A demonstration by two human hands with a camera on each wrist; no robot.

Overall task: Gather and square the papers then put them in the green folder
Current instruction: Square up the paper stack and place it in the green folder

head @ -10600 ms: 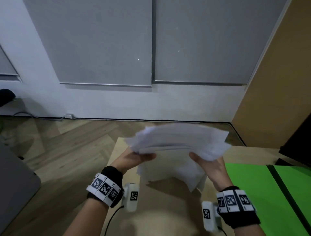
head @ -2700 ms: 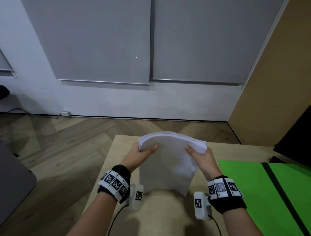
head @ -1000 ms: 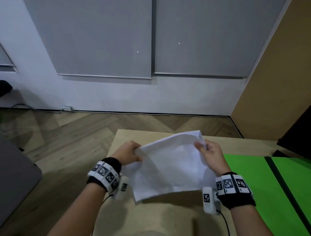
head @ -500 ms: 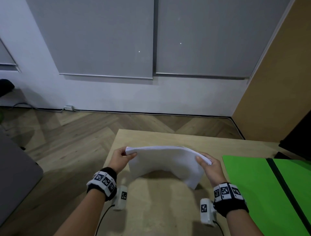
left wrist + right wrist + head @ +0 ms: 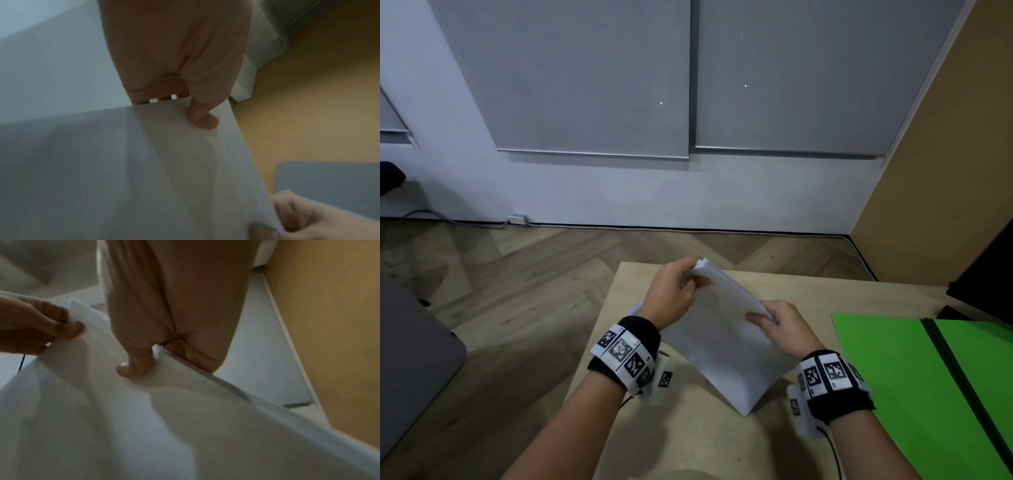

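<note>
A stack of white papers (image 5: 722, 342) stands tilted on the wooden table (image 5: 705, 445), its lowest corner touching the top. My left hand (image 5: 674, 291) pinches the upper far corner of the stack, thumb on the near face. My right hand (image 5: 777, 322) pinches the top edge lower down, toward the right. In the left wrist view the left hand (image 5: 185, 81) grips the papers (image 5: 144, 170) with its thumb on the sheet. In the right wrist view the right hand (image 5: 164, 337) clamps the papers (image 5: 185, 426) at a corner. The open green folder (image 5: 893, 394) lies flat to the right.
The table's left edge drops to a herringbone wood floor (image 5: 500, 291). A grey object (image 5: 410, 342) sits at the far left. A brown panel (image 5: 945, 171) and a dark object (image 5: 989, 281) stand at the right; a white wall with grey blinds is behind.
The stack has swung from a level, bowed hold to a steep tilt: my left hand rose and moved away, my right hand came lower, and a corner now rests on the table.
</note>
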